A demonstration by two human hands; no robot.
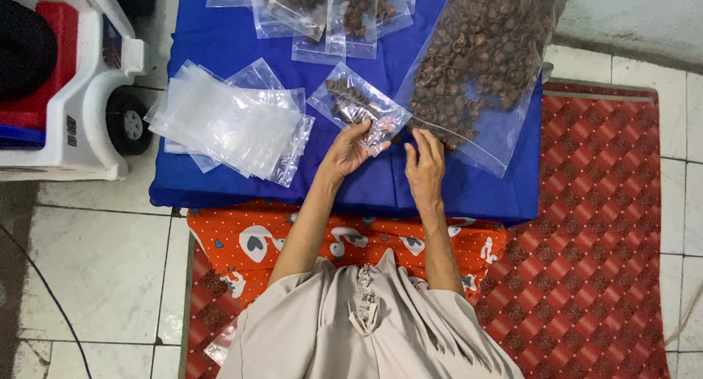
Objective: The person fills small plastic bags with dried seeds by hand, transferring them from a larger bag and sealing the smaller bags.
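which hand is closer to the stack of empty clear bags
Left. The left hand holds a small filled bag just right of the empty bag stack; the right hand lies farther right, by the large bag.

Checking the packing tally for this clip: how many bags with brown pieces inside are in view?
About 5: one small bag held by the left hand, one large bag beyond the right hand, and roughly three overlapping filled bags at the top edge; more may be hidden.
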